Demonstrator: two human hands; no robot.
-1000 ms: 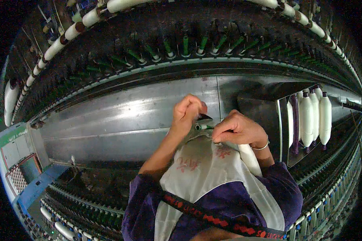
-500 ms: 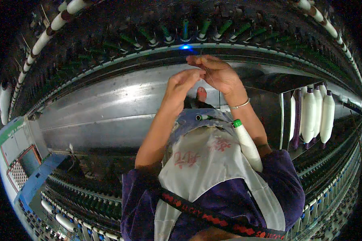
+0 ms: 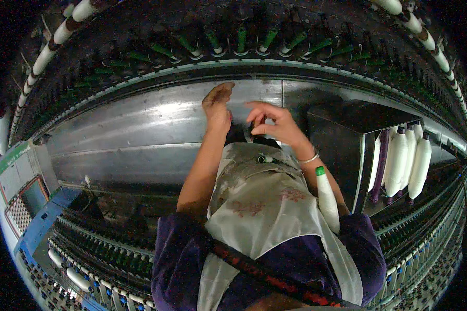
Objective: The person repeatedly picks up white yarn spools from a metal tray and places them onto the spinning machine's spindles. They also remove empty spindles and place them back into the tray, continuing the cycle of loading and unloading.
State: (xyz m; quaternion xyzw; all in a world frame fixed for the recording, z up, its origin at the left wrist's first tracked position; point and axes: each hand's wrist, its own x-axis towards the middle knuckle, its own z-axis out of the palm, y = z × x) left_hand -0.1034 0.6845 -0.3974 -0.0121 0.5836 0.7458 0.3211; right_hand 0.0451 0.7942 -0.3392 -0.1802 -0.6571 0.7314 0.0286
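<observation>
Above the metal floor, my left hand [image 3: 218, 100] is turned with its fingers pressed together, pointing up and right; what they may hold is too fine or hidden to make out. My right hand [image 3: 275, 123] is a little lower and to the right, its fingers curved and thumb apart, with nothing visible between them. The two hands do not touch. A white yarn bobbin with a green tip [image 3: 327, 199] leans along my right forearm at the apron's side. A small green-rimmed tube [image 3: 265, 159] pokes out at the front of my light grey apron [image 3: 259, 199].
Ahead runs a curved-looking machine rail [image 3: 244, 64] with a row of green spindles [image 3: 241, 39]. To the right, a dark metal box [image 3: 342, 122] stands beside several hanging white yarn packages [image 3: 397, 160]. A machine cabinet [image 3: 23, 181] is at far left; more spindle rows lie behind me.
My hands have drawn apart and the thread between them no longer shows. The left moved slightly left; the right came down toward me. The blue light on the rail is gone.
</observation>
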